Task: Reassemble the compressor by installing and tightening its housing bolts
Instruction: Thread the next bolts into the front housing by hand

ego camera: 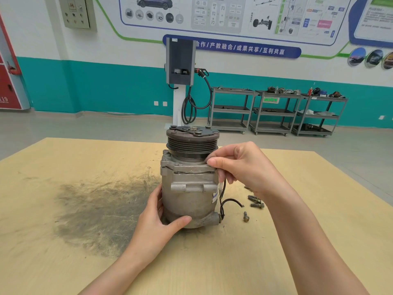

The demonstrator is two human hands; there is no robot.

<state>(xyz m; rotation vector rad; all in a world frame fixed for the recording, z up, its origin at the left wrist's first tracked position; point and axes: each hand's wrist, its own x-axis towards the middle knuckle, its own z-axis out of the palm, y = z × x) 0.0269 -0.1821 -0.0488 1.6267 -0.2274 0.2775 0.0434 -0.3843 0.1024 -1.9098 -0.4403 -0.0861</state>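
While the compressor (190,184) stands upright on the wooden table (85,209), the left hand (158,218) grasps its lower body and the right hand (238,165) pinches at the upper flange corner; whether a bolt sits between those fingertips I cannot tell. With 4 loose bolts (254,204) lying just right of it, a bolt started crooked would likely cross-thread, and a slackened steadying grip could tip the top-heavy unit.

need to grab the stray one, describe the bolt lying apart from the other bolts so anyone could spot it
On the wooden table, look right of the upright compressor, past its black wire. A cluster of bolts lies there; the lone bolt sits nearer the viewer, by itself.
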